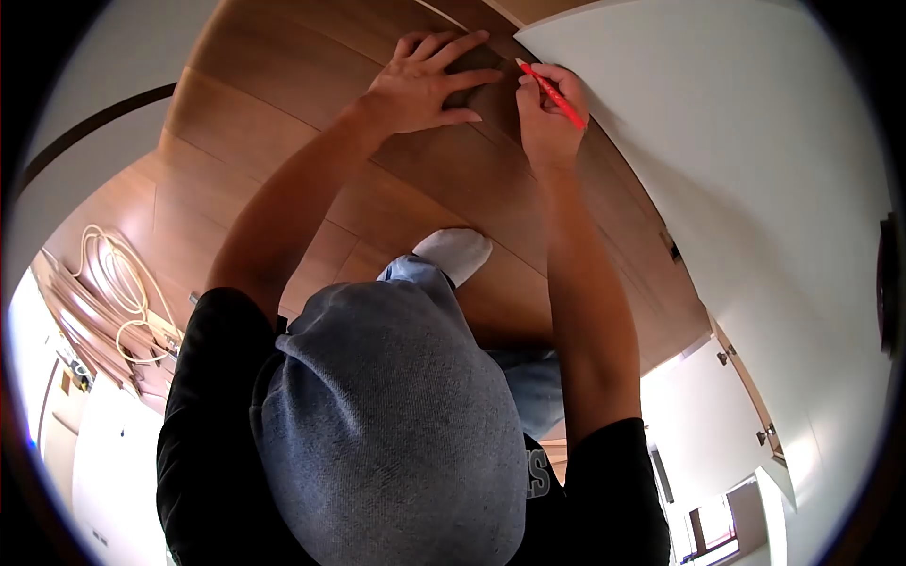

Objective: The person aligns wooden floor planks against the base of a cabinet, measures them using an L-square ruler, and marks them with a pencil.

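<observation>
Your right hand (549,130) pinches a red, pale-tipped pencil (559,98); your left hand (418,90) splays its fingers wide over brown floorboards (434,184).

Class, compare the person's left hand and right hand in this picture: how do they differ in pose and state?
The left hand spreads its fingers wide, while the right hand curls its fingers inward.
The left hand shows nothing in its grasp; the right hand grips a red pencil.
The right hand is closer to the white panel than the left hand is.
Both are bare and reach out over brown boards.
</observation>
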{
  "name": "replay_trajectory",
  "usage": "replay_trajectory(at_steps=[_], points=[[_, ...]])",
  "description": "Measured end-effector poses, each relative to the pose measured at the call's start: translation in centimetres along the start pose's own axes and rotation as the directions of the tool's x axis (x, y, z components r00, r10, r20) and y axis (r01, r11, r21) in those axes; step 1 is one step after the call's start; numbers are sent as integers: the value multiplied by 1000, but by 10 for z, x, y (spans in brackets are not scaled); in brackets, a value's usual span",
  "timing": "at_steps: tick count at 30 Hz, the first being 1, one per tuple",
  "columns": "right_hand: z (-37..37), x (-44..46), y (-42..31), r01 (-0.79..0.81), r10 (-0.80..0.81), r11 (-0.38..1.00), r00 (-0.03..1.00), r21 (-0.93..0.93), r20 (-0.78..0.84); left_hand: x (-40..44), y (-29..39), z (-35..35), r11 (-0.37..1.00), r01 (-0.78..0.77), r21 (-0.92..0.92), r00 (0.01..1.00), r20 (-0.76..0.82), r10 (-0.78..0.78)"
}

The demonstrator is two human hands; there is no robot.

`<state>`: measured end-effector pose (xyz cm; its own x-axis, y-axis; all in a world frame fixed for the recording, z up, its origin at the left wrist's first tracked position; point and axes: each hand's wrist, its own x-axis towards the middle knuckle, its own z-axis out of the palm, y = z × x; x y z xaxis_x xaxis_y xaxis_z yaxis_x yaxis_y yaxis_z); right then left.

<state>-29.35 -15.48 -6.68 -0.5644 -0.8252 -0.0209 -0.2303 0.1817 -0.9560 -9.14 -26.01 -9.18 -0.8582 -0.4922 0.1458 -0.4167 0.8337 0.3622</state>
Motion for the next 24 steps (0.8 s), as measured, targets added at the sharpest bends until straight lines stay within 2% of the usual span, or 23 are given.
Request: replay_trajectory(at_steps=[5, 7, 13, 24], points=[[6, 2, 20, 90, -92, 994, 995, -60, -31, 2, 3, -4, 999, 22, 32, 997, 71, -25], [6, 4, 26, 117, -116, 993, 993, 23, -35, 2, 3, -3, 999, 24, 25, 997, 69, -25], [2, 3, 26, 90, -90, 996, 996, -22, -4, 2, 2, -1, 999, 20, 30, 998, 59, -22], [4, 5, 26, 93, -93, 996, 996, 18, -6, 1, 1, 3, 999, -4, 43, 1000, 12, 4]])
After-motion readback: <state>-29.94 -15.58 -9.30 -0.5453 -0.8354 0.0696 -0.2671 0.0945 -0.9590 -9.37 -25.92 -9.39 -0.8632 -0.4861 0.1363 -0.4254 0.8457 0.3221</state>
